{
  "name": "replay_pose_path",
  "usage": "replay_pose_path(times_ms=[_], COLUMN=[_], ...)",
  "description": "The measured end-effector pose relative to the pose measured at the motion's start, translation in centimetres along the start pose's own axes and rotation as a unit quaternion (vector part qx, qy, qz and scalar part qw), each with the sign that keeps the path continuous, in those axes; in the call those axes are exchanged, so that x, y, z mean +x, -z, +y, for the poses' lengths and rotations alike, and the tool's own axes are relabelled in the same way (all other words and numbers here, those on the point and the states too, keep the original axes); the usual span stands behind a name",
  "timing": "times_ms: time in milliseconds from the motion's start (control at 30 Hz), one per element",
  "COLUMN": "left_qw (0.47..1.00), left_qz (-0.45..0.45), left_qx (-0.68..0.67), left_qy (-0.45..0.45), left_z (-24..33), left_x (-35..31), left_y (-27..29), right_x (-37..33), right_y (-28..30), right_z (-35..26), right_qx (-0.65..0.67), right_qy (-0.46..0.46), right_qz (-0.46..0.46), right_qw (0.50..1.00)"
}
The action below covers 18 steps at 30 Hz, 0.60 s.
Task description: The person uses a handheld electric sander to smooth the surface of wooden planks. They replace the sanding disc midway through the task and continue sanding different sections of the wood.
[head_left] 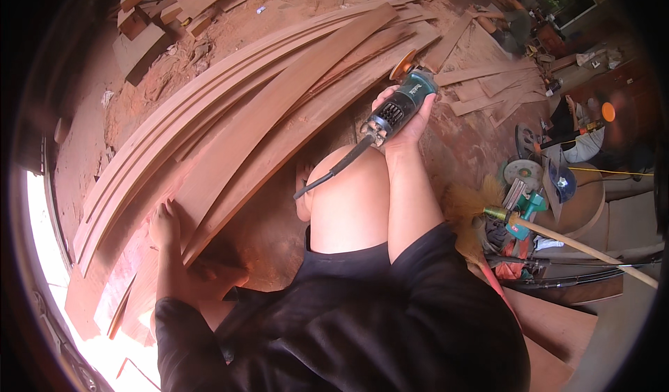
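Gripping teal-and-black angle grinder (402, 105) in right hand (404, 124), orange disc at twelve o'clock; pressing left hand (164, 226), fingers flat, on curved reddish plank (279, 106).

Sawdust-covered floor (230, 29), reddish. Long curved wooden boards (279, 106) lie stacked across it from 8 o'clock to 1 o'clock. Short offcuts (160, 9) scattered at 11 o'clock; loose planks (488, 85) at 2 o'clock. Broom (557, 235) at 4 o'clock.
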State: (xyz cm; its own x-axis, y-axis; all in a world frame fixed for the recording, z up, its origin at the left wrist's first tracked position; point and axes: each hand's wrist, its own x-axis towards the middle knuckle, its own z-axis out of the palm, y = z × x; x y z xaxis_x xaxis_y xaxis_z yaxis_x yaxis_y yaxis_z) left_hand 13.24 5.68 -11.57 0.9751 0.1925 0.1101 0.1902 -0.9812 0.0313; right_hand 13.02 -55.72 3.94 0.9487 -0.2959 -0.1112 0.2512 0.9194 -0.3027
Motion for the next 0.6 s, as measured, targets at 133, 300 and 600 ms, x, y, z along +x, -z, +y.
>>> replay_pose_path(times_ms=[133, 300, 600], left_qw=[0.998, 0.998, 0.888], left_qz=[-0.062, -0.047, -0.051], left_qx=[0.012, 0.038, 0.183], left_qy=[0.028, 0.034, 0.419], left_z=[0.9, -5.0, -37.3], left_x=[0.7, 2.0, 4.5], left_y=[1.8, 4.2, 6.8], right_x=[0.1, 0.3, 1.1], right_y=[0.6, 1.2, 6.2], right_z=[-0.2, -0.4, -4.1], right_qx=[0.018, 0.04, 0.09], right_qy=[0.017, 0.005, 0.033], right_qz=[-0.011, -0.003, 0.012], right_qw=[1.0, 0.999, 0.995])
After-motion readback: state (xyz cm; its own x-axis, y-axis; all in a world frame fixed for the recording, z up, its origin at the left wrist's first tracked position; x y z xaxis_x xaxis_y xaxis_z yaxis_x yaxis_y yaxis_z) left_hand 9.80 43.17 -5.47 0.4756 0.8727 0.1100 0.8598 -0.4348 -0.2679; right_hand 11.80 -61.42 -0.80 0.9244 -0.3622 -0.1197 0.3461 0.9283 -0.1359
